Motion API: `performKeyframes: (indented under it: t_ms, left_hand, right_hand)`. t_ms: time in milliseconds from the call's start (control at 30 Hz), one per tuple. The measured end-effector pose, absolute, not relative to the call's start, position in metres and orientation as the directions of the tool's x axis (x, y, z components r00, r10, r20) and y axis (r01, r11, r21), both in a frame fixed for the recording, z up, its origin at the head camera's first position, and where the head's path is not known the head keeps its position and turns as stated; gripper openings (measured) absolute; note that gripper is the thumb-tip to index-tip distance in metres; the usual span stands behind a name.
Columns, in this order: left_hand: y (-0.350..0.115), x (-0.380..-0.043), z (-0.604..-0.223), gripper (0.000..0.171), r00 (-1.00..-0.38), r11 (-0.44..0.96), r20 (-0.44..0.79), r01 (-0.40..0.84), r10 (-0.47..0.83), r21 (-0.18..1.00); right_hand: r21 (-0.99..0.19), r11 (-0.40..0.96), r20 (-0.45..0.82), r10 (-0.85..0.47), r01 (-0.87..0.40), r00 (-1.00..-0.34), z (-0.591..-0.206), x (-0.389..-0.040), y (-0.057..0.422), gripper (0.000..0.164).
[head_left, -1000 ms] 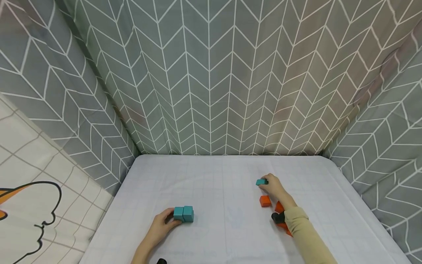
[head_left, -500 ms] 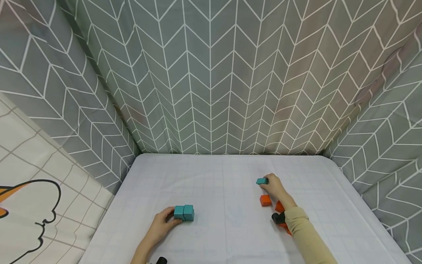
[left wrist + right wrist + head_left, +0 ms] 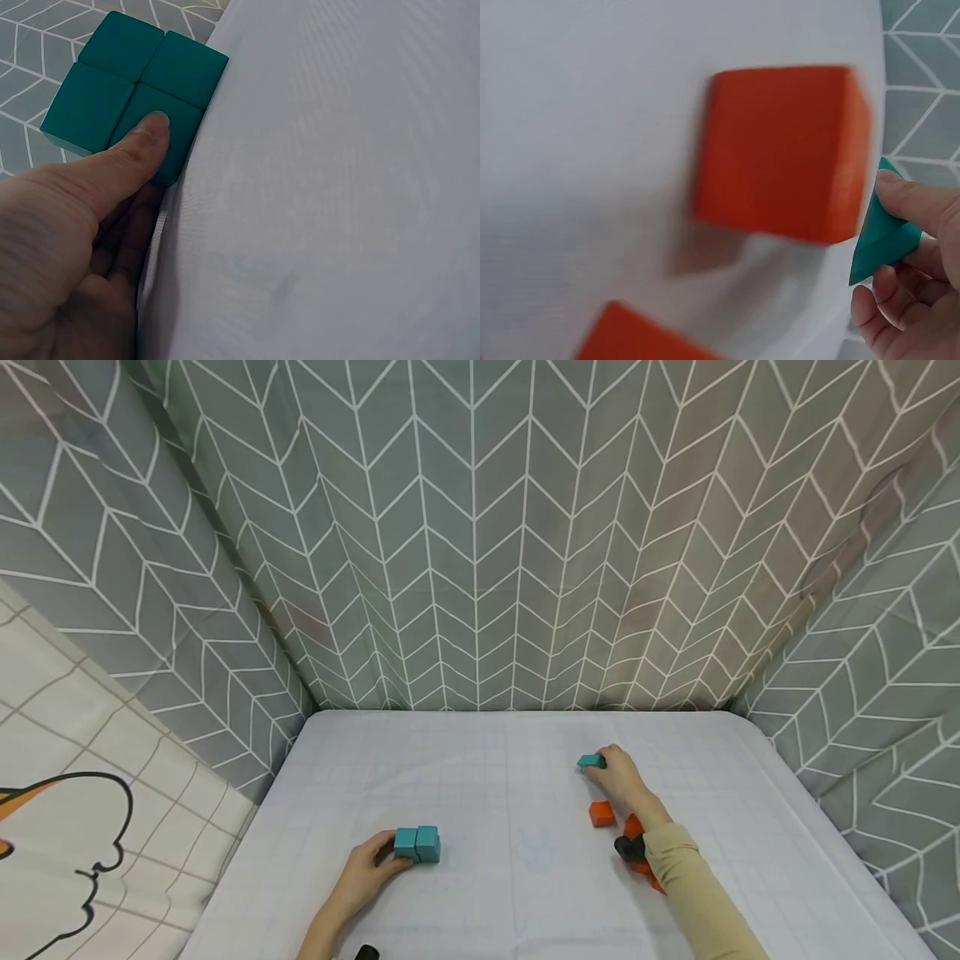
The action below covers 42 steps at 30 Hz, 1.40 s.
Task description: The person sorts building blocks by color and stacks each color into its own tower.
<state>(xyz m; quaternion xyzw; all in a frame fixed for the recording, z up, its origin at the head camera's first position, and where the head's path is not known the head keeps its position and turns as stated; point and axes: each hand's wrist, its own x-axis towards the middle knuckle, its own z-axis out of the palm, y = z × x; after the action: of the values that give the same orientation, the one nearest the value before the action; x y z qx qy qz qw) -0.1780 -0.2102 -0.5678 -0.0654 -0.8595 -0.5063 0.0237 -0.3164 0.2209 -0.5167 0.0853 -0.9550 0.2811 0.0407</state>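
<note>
Teal cubes [image 3: 417,843] stand together on the white tabletop, forming a square of block faces in the left wrist view. My left hand [image 3: 366,870] pinches the near lower one, its thumb [image 3: 154,129] flat across the face and its fingers behind. Over at the right, my right hand [image 3: 621,774] holds a teal triangular block [image 3: 889,229] between thumb and fingers, close over the far part of the table. An orange cube [image 3: 602,814] sits just nearer than that hand and looms large in the right wrist view.
More orange blocks [image 3: 634,825] lie beneath the right forearm, partly hidden by the sleeve [image 3: 678,877] and a black wrist device [image 3: 630,849]. Patterned grey curtains [image 3: 480,543] border the white tabletop [image 3: 517,893] at the back and sides.
My right hand has moved slightly farther back with the teal triangular block, whose tilt has changed a little. My left hand keeps its hold on the teal cubes.
</note>
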Motion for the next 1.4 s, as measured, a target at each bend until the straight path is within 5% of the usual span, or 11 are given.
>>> performKeyframes:
  t_ms: [600,1400]
  left_hand:
    - [-0.211,-0.174,-0.57,0.039,-0.989,0.481,0.122,0.147,0.081,0.864]
    - [-0.21,-0.175,-0.568,0.04,-0.988,0.469,0.122,0.151,0.092,0.87]
  right_hand:
    - [-0.442,0.757,0.335,-0.359,-0.482,-0.871,-0.464,-0.307,0.122,0.033]
    - [-0.235,0.625,0.375,-0.648,-0.744,-0.663,-0.441,-0.241,0.02,0.035]
